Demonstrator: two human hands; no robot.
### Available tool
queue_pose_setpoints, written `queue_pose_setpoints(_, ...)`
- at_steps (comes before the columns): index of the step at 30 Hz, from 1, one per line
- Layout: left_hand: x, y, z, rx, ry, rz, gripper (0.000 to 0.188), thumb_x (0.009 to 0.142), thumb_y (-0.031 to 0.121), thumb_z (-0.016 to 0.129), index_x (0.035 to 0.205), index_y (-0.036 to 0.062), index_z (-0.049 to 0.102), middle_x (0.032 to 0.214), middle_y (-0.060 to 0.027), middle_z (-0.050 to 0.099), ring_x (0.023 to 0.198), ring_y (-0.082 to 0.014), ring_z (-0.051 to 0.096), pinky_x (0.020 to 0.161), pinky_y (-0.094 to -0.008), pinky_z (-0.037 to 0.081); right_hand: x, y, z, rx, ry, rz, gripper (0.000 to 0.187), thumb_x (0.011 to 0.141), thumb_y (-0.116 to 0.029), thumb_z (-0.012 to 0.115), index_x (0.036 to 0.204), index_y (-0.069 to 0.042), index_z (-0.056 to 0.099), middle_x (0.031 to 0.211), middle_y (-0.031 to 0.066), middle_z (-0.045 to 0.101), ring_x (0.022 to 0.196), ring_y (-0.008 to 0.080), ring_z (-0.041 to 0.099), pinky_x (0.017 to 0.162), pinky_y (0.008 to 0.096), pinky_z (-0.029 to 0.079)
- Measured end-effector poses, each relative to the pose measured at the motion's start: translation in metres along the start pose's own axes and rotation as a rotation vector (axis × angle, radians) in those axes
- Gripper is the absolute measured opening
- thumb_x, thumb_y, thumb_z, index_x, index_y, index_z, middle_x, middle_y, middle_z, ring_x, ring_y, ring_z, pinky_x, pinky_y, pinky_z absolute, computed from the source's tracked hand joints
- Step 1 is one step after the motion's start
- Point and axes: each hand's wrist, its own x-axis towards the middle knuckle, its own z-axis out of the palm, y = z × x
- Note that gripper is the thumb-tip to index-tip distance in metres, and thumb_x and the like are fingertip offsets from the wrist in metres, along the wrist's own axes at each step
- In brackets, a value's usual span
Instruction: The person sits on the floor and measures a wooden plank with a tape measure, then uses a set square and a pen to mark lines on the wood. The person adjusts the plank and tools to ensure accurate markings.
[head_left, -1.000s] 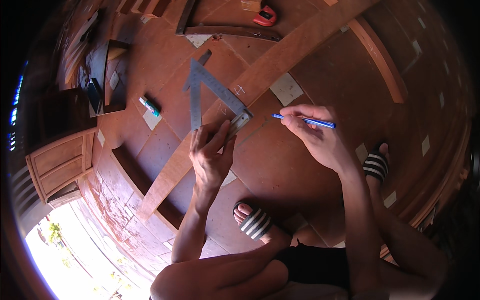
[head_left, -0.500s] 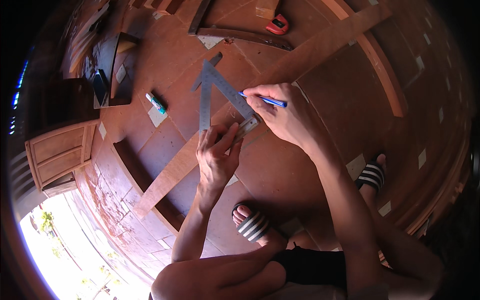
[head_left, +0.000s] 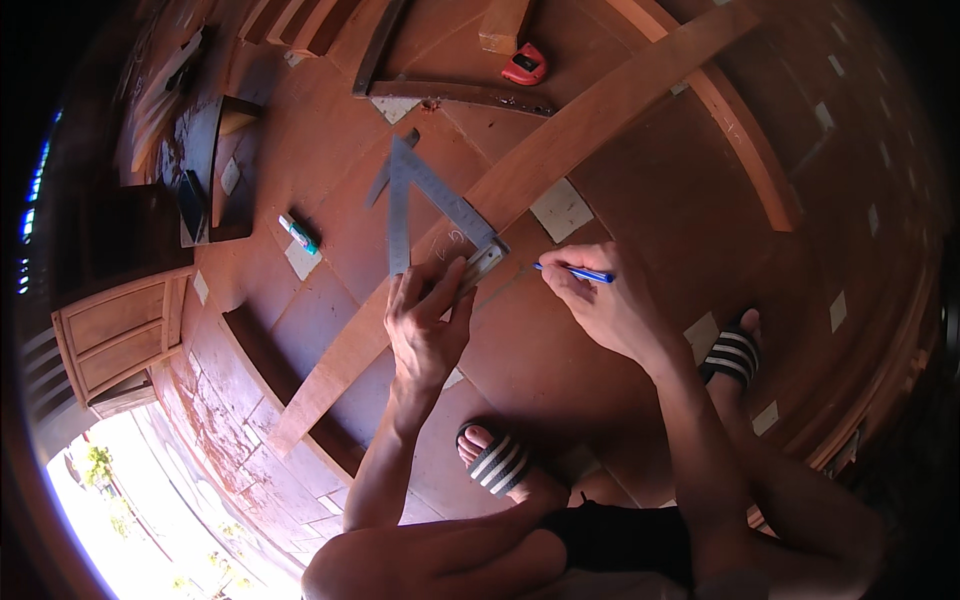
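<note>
My left hand [head_left: 428, 325] grips the edge of a metal carpenter's square [head_left: 441, 195], whose triangular frame lies across a long wooden board [head_left: 575, 135]. Light handwritten marks show on the board inside the triangle. Its thicker stock [head_left: 487, 258] sits along the board's near edge, beside my thumb. To the right, apart from the square and the board, my right hand [head_left: 612, 310] is closed around a blue pen [head_left: 590, 274], its tip pointing left.
A second board [head_left: 745, 140] and a dark beam [head_left: 285, 385] lie under the long board. Farther off are a red tape measure [head_left: 526, 65], a wood block [head_left: 503, 25] and a dark wooden frame [head_left: 465, 93]. A white-and-teal stick [head_left: 298, 234] rests at left, near a wooden cabinet [head_left: 120, 330].
My right hand has drawn back toward me and right with the pen, away from the square. The left hand still holds the square on the board; the whole view has shifted slightly.
</note>
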Motion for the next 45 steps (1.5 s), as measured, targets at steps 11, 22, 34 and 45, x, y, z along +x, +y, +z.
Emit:
queue_pose_setpoints(11, 0.017, 0.014, 0.016, -0.006, -0.009, 0.007, 0.045, 0.075, 0.001, 0.092, 0.118, 0.0077, 0.084, 0.102, -0.008, 0.07, 0.091, -0.0273, 0.068, 0.081, -0.0415, 0.058, 0.0, 0.027, -0.005, 0.132, 0.075, -0.022, 0.031, 0.107, -0.023, 0.072, 0.117, 0.007, 0.078, 0.079, 0.0076, 0.072, 0.071, 0.0082, 0.062, 0.064, 0.0284, 0.051)
queue_pose_setpoints(22, 0.016, 0.013, 0.019, 0.003, -0.008, 0.0, 0.043, 0.076, 0.001, 0.092, 0.117, 0.0072, 0.084, 0.104, -0.0095, 0.071, 0.092, -0.0282, 0.07, 0.08, -0.0412, 0.058, 0.006, 0.024, -0.015, 0.198, 0.097, -0.024, 0.033, 0.107, -0.026, 0.072, 0.115, 0.005, 0.078, 0.085, 0.0101, 0.075, 0.078, 0.0135, 0.069, 0.068, 0.0301, 0.055)
queue_pose_setpoints(34, 0.016, 0.013, 0.017, 0.004, -0.032, -0.015, 0.046, 0.074, 0.002, 0.092, 0.119, 0.0077, 0.083, 0.105, -0.0094, 0.07, 0.094, -0.0296, 0.069, 0.081, -0.0419, 0.058, 0.096, -0.01, 0.007, 0.264, 0.142, -0.245, 0.026, 0.102, -0.025, 0.073, 0.109, -0.002, 0.082, 0.088, 0.0208, 0.078, 0.08, 0.0319, 0.079, 0.072, 0.0408, 0.06)
queue_pose_setpoints(45, 0.017, 0.015, 0.016, -0.002, -0.048, -0.008, 0.043, 0.077, 0.003, 0.09, 0.12, 0.0063, 0.083, 0.108, -0.0115, 0.073, 0.095, -0.03, 0.071, 0.083, -0.0402, 0.058, 0.032, -0.005, -0.008, -0.218, 0.084, -0.124, 0.023, 0.105, -0.018, 0.07, 0.105, 0.004, 0.079, 0.09, 0.0222, 0.076, 0.083, 0.0313, 0.077, 0.073, 0.04, 0.057)
